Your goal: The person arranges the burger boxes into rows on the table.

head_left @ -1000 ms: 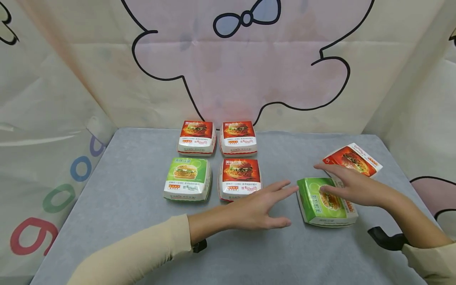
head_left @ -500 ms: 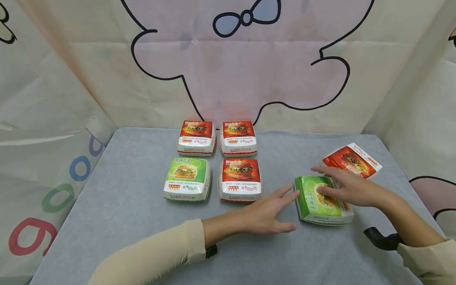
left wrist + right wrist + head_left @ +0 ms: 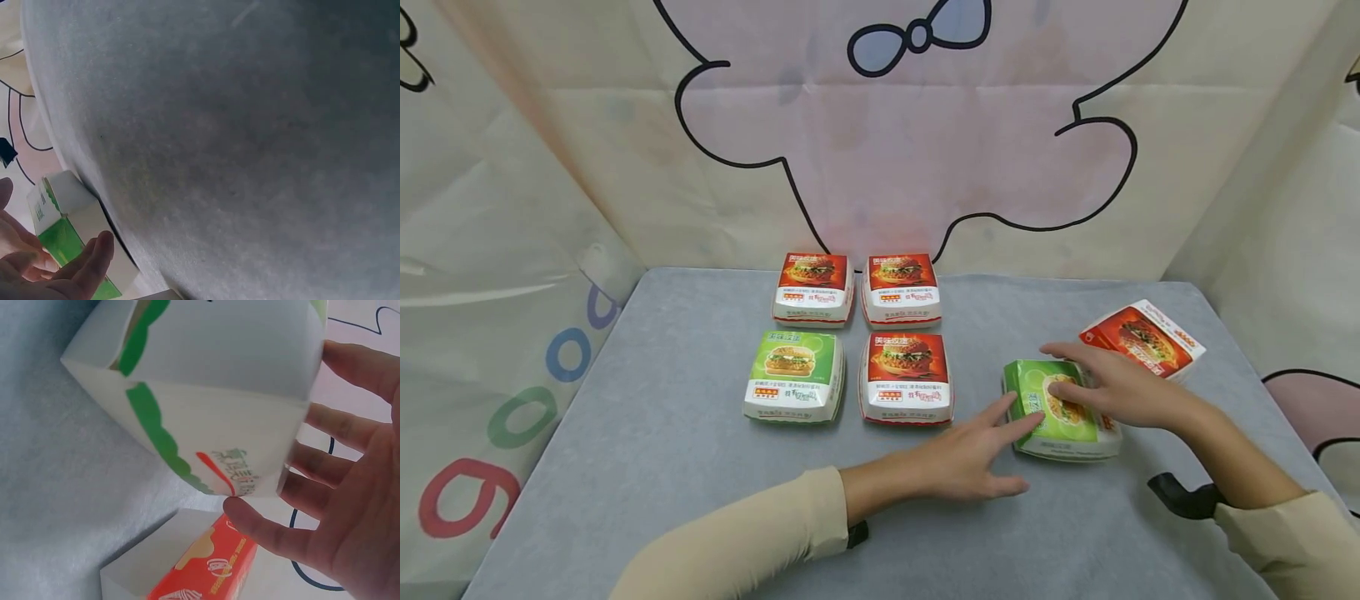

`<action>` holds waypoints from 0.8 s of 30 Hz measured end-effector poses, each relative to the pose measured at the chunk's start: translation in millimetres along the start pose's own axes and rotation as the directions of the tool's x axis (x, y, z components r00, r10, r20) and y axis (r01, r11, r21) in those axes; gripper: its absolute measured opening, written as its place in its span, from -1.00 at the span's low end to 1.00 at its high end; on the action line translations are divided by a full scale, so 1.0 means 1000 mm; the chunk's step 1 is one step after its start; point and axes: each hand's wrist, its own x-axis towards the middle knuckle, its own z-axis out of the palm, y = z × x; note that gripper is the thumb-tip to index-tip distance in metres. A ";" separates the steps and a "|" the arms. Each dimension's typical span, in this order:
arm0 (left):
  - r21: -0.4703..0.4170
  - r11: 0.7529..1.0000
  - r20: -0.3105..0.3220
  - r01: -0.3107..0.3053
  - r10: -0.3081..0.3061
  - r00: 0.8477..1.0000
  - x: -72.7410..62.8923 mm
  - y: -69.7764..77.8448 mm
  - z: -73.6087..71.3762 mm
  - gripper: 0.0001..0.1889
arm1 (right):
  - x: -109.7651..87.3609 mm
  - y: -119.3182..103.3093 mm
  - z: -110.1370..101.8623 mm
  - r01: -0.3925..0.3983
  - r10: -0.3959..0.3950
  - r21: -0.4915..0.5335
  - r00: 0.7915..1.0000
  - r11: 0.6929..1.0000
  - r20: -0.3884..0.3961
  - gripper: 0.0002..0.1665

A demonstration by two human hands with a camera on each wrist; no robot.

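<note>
In the head view, a green-and-white burger box [image 3: 1063,417] sits right of centre on the grey cloth. My right hand [image 3: 1120,387] lies over its far right part, thumb and fairly straight fingers against it. The right wrist view has those fingertips along the edge of the white box side [image 3: 225,425]. My left hand [image 3: 973,458] reaches in from the left with fingers spread; two fingertips overlap the box's left edge. In the left wrist view, the left hand's fingers [image 3: 94,265] appear in front of the green-and-white box. Behind the right hand lies a red-and-white burger box [image 3: 1150,337], turned at an angle.
Left of the hands, burger boxes stand in two rows: a red one [image 3: 814,290] and another red one [image 3: 901,290] behind, a green one [image 3: 793,377] and a red one [image 3: 906,379] in front. A printed curtain [image 3: 1000,150] encloses the table [image 3: 647,433].
My right hand and the green box have moved left and slightly away. My left hand has shifted right, its fingertips now overlapping the box. The other boxes stay put.
</note>
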 end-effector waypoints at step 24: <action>0.201 0.980 -0.013 -0.007 0.010 1.000 0.003 0.004 -0.002 -0.21 | 0.018 0.001 -0.008 0.038 -0.042 0.039 0.994 0.999 0.103 -0.35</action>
